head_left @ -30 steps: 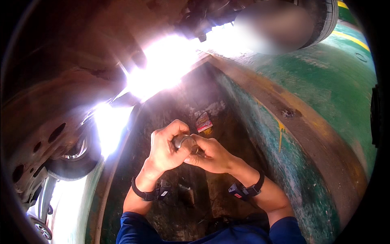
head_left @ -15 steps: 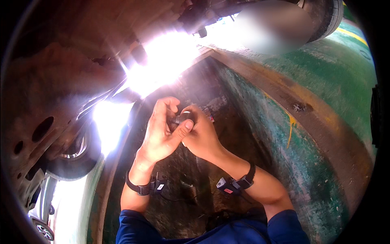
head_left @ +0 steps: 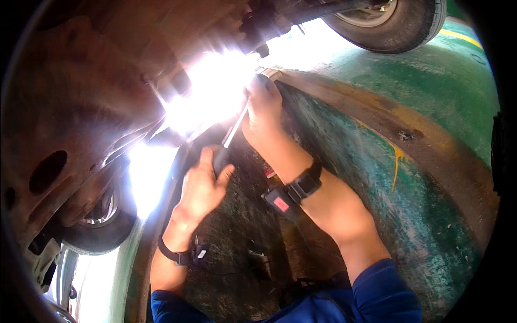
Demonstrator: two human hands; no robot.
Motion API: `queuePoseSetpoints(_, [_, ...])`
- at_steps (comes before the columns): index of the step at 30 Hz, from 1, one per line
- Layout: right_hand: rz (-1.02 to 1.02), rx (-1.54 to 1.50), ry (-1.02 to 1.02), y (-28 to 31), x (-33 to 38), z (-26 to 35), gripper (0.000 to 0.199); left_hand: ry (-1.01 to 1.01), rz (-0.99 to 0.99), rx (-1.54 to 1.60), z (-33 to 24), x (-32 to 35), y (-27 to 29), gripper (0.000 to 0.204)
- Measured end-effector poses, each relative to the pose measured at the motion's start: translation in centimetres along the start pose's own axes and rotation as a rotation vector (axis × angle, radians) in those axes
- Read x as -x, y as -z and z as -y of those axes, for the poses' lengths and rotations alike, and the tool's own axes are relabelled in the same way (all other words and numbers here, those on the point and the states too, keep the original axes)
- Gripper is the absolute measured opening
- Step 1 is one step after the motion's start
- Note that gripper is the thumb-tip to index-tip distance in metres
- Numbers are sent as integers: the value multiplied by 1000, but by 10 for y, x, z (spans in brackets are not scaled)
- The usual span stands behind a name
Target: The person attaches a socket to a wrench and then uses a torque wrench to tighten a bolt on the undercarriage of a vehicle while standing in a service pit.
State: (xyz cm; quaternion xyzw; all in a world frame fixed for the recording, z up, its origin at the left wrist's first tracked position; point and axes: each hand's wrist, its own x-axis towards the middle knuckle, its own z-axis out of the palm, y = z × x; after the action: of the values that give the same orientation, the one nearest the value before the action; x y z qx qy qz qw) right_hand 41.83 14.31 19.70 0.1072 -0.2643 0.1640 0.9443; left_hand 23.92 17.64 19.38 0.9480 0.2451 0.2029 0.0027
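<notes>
Both hands on one long tool (head_left: 232, 129): left hand (head_left: 202, 185) gripped its handle, right hand (head_left: 264, 105) closed near the tip under the car underside (head_left: 86, 97); seating it looked next.

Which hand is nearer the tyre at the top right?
Right. The right hand is raised at the far end of the long tool, just below-left of the tyre. The left hand grips the tool's dark handle lower down, much farther from it.
</notes>
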Motion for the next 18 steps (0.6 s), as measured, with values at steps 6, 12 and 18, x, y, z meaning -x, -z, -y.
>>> queuePoseSetpoints(6, [-37,54,-74,-4,-46,-10,4,-297,-572,-189,42,-43,27,39])
queuePoseSetpoints(12, [117,55,-149,4,-76,-15,7,-258,-662,-239,40,-57,37,41])
queuePoseSetpoints(18, [162,153,-215,3,-83,-8,8,-280,-692,-328,34,-53,37,43])
